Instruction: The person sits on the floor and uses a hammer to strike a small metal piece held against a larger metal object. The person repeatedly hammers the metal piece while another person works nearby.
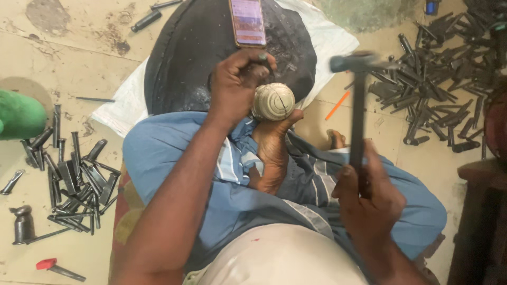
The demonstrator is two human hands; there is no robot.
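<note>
Left hand (237, 79) grips what appears to be a punch on the ball (273, 101), braced on the foot (272, 145). Right hand (369, 198) clasps the hammer (358, 105), raised at 3 o'clock. A glancing blow risks striking fingers or foot.

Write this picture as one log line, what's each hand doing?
left hand: holds punch on round metal ball | right hand: hammer raised

The ball (273, 101) is showing pale, dull metal with scored grooves. The hammer (358, 105) is looking like dark matt metal, blurred at the head. Dark, rough metal punches (79, 179) are lying on the stained, matt floor (79, 31). The phone (247, 22) is gleaming glossy on a black, dull pad (185, 58).
</note>
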